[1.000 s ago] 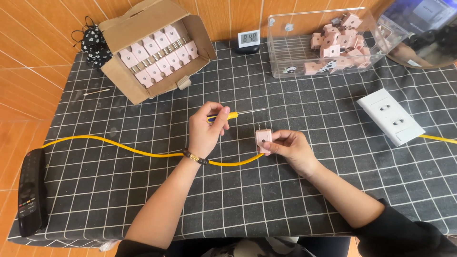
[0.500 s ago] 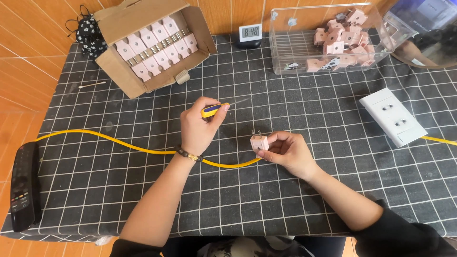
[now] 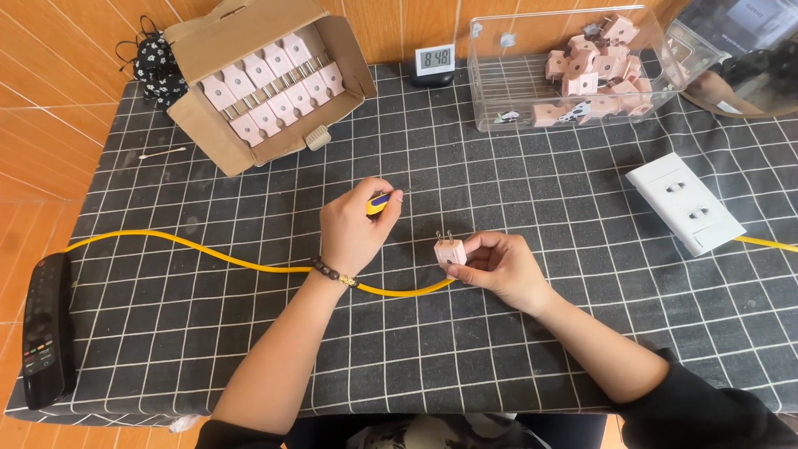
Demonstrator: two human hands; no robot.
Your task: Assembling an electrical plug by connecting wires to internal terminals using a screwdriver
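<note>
Left hand (image 3: pixel 356 229) fingers clamp a yellow screwdriver (image 3: pixel 378 203); right hand (image 3: pixel 499 266) fingers pinch a pink plug (image 3: pixel 450 251), its 2 prongs up, ready for screwing.

L hand (image 3: pixel 353 229): yellow screwdriver (image 3: pixel 378 203) | R hand (image 3: pixel 499 266): pink plug (image 3: pixel 450 251), prongs up

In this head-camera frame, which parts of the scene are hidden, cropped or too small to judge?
- Yellow-handled tool: the left hand covers most of it; its thin tip is too small to identify.
- Pink plug: the right hand hides its back, so how the yellow cable joins it is unseen.
- Black remote control: buttons too small.
- Clear plastic bin: glare blurs the pink plugs inside.
- Top right corner: dark object cropped by the frame edge.
</note>
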